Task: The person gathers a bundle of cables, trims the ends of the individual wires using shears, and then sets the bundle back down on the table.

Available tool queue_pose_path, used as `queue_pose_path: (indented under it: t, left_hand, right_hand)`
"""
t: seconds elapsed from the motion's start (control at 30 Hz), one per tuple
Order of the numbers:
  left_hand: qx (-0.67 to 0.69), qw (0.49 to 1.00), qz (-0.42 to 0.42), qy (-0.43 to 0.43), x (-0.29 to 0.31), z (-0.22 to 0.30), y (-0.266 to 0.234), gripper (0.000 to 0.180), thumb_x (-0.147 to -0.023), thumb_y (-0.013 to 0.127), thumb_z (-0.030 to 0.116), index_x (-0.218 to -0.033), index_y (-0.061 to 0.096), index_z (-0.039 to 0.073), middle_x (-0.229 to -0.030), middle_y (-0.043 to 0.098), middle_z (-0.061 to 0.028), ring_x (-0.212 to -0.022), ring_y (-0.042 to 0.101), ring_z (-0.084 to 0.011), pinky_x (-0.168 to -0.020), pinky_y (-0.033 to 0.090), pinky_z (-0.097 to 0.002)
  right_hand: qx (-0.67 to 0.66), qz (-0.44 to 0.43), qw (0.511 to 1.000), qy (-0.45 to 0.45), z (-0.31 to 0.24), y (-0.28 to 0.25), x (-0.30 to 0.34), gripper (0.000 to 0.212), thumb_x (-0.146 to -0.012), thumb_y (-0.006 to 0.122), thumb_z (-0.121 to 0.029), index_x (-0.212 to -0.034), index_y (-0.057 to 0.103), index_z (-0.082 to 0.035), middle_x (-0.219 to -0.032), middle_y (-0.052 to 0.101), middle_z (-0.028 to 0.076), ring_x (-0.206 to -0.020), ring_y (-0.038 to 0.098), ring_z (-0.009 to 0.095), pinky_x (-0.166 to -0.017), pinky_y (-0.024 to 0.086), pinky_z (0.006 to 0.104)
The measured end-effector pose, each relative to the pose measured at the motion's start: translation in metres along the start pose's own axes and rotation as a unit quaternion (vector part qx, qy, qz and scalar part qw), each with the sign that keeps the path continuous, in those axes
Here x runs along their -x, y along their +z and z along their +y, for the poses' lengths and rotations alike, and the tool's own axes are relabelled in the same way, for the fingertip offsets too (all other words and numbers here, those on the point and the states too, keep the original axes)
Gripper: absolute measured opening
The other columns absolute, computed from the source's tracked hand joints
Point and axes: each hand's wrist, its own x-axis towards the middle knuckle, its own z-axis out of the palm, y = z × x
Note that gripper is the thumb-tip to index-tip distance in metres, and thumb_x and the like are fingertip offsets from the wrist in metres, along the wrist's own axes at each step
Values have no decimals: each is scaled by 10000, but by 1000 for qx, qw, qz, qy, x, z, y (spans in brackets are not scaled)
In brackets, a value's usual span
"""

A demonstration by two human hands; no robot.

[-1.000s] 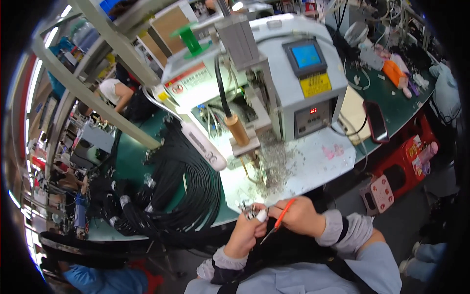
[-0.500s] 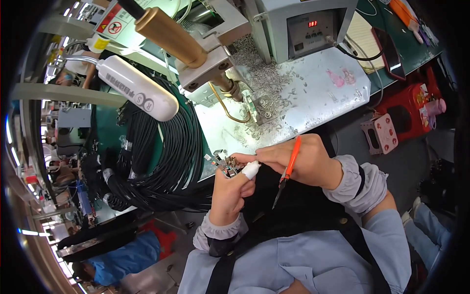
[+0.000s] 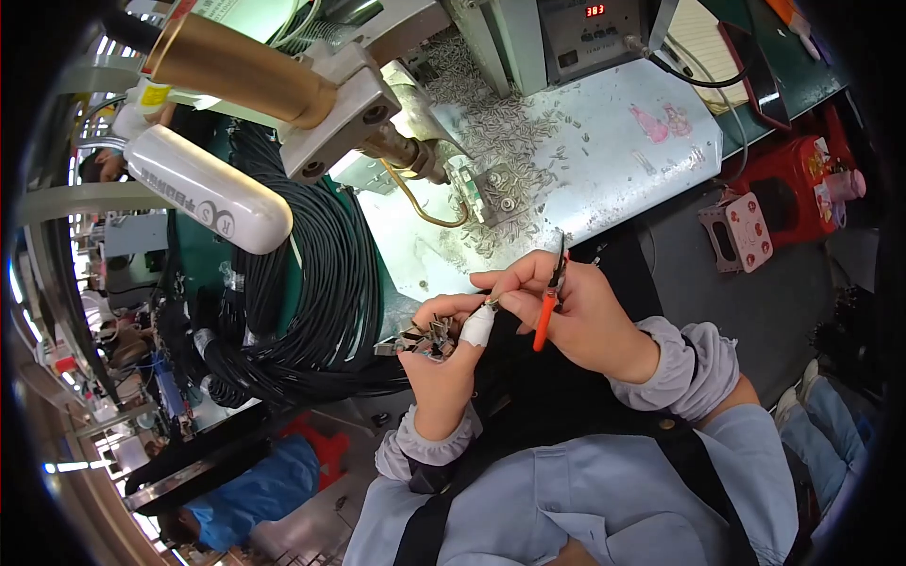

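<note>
Both forearms rise from the lower edge in light blue sleeves with gathered grey cuffs, wrists bent inward so the hands meet in front of the chest. The left hand (image 3: 444,354) is curled closed, one fingertip wrapped in white tape. The right hand (image 3: 578,316) is closed too, thumb and forefinger pinched toward the left fingertips

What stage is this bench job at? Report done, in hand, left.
Done: small metal offcuts litter the white bench top. In hand: left hand pinches a cluster of metal cable ends; right hand holds orange-handled pliers. Left: a bundle of black cables beside it.
</note>
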Motion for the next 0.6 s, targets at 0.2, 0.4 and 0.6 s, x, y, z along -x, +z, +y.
queue_pose_path:
  t: [0.2,0.4,0.6]
  left_hand:
    - [88,995,-11,-38,0,4,-4,134,-740,602,-33,-860,549,-2,-719,547,-24,-541,444,-35,-469,339,-161]
    - [54,998,15,-13,2,3,1,138,-737,606,-30,-858,546,0,-706,538,-19,-511,417,-31,-437,308,-164]
    - [22,999,-17,-46,-15,6,0,118,-775,562,26,-879,507,10,-650,462,-17,-431,348,-50,-375,242,-174]
  right_hand:
    - [227,-61,972,-13,-14,-16,1,136,-758,626,-101,-707,536,-14,-642,612,71,-528,582,142,-473,435,271]
    - [442,-103,890,-51,-9,-16,0,288,-711,667,-258,-638,499,-36,-476,498,72,-431,528,238,-419,398,322]
    - [432,-90,897,-42,12,-16,0,283,-740,647,-227,-623,477,-33,-467,486,83,-412,501,253,-405,380,314]
